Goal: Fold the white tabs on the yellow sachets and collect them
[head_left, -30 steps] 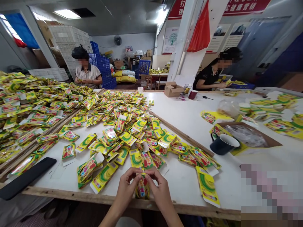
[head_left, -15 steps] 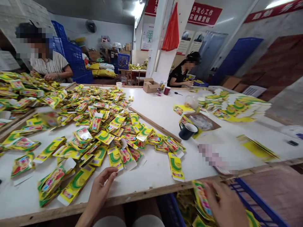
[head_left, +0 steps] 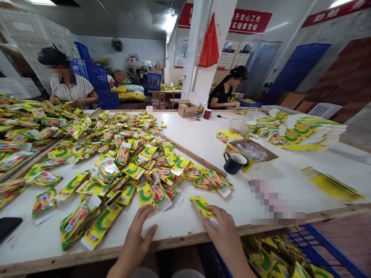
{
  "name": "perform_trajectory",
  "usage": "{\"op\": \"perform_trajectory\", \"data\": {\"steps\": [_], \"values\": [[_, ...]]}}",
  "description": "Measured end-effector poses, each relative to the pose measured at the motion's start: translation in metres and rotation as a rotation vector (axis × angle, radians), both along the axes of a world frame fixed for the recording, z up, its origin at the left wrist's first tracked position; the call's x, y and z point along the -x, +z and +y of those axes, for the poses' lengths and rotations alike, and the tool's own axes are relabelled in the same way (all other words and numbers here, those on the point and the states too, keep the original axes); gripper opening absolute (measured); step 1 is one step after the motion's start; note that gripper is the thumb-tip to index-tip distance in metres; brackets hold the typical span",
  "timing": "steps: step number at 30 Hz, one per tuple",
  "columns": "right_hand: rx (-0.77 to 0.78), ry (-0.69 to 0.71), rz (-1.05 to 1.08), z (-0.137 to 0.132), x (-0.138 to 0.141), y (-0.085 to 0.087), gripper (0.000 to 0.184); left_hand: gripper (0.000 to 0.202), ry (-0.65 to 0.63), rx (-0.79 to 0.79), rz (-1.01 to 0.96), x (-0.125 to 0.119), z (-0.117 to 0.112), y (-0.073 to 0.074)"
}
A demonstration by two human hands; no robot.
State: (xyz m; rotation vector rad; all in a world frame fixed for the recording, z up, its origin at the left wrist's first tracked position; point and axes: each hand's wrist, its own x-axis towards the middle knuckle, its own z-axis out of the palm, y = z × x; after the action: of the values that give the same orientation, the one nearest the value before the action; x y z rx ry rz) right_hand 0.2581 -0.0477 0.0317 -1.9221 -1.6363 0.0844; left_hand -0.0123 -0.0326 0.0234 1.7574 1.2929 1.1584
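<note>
My right hand (head_left: 222, 227) pinches one end of a small yellow and green printed box (head_left: 200, 206), which is tilted up over the white tabletop near the front edge. Empty and with fingers apart, my left hand (head_left: 142, 227) hovers by the table edge, just in front of several boxes with open white flaps (head_left: 159, 195). A large heap of the same boxes (head_left: 127, 150) covers the left half of the table. Below the edge on the right, a blue crate (head_left: 324, 247) holds more of these yellow boxes (head_left: 269, 255).
A dark mug (head_left: 234, 163) stands beside an open carton (head_left: 261, 150) with clear plastic inside. Flat yellow packaging (head_left: 333, 185) lies at right, stacks (head_left: 301, 131) behind. A wooden strip (head_left: 194, 154) divides the table. Two co-workers sit across it. A black phone (head_left: 10, 227) lies far left.
My right hand has come from over the blue crate to the table and now holds the box that lay near the edge. The box it held earlier is gone from it. My left hand opened slightly.
</note>
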Motion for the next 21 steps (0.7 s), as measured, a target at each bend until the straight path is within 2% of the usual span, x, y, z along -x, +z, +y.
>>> {"op": "perform_trajectory", "data": {"steps": [2, 4, 5, 7, 9, 11, 13, 15, 18, 21], "values": [[-0.01, 0.17, 0.19, -0.001, 0.025, 0.016, 0.016, 0.045, -0.117, -0.065, 0.019, -0.016, 0.0, 0.002], [0.033, 0.318, 0.373, 0.001, 0.053, 0.026, 0.013, 0.04, -0.208, -0.059, -0.024, -0.03, 0.001, 0.001], [0.041, 0.36, 0.466, 0.004, 0.066, 0.028, 0.014, 0.036, -0.21, -0.028, -0.075, -0.034, 0.002, 0.0], [0.007, 0.371, 0.636, 0.01, 0.086, 0.025, 0.018, 0.034, -0.137, 0.069, -0.233, -0.035, 0.004, -0.002], [-0.038, 0.376, 0.764, 0.014, 0.098, 0.014, 0.02, 0.039, -0.071, 0.165, -0.411, -0.028, 0.006, -0.004], [-0.029, 0.435, 0.859, 0.018, 0.104, 0.0, 0.018, 0.04, -0.077, 0.215, -0.524, -0.019, 0.007, -0.006], [0.006, 0.495, 0.918, 0.021, 0.108, -0.011, 0.017, 0.034, -0.086, 0.225, -0.542, -0.01, 0.009, -0.007], [0.027, 0.521, 0.93, 0.025, 0.111, -0.016, 0.017, 0.027, -0.044, 0.207, -0.492, -0.003, 0.011, -0.008], [0.047, 0.564, 0.883, 0.034, 0.114, -0.017, 0.018, 0.021, 0.04, 0.155, -0.384, 0.006, 0.014, -0.01], [0.056, 0.603, 0.818, 0.041, 0.116, -0.014, 0.018, 0.015, 0.02, 0.114, -0.304, 0.012, 0.018, -0.01]]}}
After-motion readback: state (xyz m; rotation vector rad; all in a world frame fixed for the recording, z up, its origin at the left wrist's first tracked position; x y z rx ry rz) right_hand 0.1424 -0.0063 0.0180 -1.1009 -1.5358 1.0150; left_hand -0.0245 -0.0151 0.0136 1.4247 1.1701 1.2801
